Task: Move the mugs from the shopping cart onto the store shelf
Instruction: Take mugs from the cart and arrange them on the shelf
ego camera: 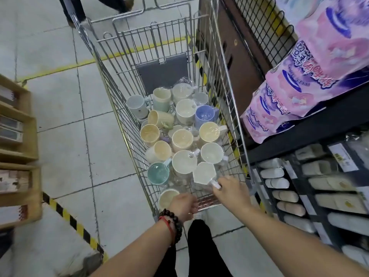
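Right hand [229, 191] fingers pinch hexagonal mug [204, 172] handle, mouth up | left hand [182, 205] fingers grip cream mug [167, 197]

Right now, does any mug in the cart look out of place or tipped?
Yes. One yellow mug near the cart's left wall lies tipped on its side, while its neighbours stand mouth up. No breakage is visible.
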`<state>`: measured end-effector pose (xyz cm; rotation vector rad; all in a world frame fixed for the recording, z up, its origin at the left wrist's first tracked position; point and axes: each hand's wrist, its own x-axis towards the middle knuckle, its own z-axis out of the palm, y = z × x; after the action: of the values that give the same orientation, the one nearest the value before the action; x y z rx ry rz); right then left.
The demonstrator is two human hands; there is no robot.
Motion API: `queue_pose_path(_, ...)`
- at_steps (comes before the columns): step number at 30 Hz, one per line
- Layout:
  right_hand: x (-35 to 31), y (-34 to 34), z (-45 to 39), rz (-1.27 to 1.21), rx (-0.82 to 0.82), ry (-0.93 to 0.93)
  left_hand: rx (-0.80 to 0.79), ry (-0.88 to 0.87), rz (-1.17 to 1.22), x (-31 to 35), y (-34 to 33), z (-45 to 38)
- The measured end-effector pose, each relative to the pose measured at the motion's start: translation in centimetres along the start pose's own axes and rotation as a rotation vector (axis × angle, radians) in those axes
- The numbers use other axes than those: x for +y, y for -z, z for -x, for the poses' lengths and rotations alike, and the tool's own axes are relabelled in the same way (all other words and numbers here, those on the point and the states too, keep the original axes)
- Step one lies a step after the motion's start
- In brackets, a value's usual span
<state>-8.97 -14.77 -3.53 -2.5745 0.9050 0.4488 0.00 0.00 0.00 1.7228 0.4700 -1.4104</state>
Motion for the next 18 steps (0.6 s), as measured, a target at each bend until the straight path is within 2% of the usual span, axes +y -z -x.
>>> queue_pose_path(3, -1.9, 0.3, 1.7, -0.118, 0.16, -0.054, -0.027, 0.042, 0.084, 0.2, -0.7, 0.9)
queue_pose_path(6, -4.2, 0.1, 3.1, -0.245, 0.192, -0.074, -0.068, 0.028, 0.156, 0.4, -1.7, 1.5)
queue_pose_path(8, -5.0, -0.9, 3.5, -0.294, 0.23, -0.023, -0.07, 0.021, 0.22, 0.5, -1.9, 1.5)
queue_pose_path(11, -5.4, -3.0, 4.1, -0.383, 0.254, 0.104, 0.074, -0.059, 0.178, 0.5, -1.6, 0.8)
queue_pose_path(15, -5.8, -3.8, 4.5, -0.648, 0.074, 0.213, 0.3, -0.238, -0.031, -0.1, -0.3, 0.2)
queue_pose_path(17, -5.9, -2.7, 3.7, -0.817, -0.039, 0.159, 0.352, -0.244, -0.015, -0.4, 0.1, -0.3)
queue_pose_path(18, -5.6, -1.9, 2.8, -0.884, -0.08, 0.074, 0.385, -0.237, -0.009, -0.5, 0.4, -0.8)
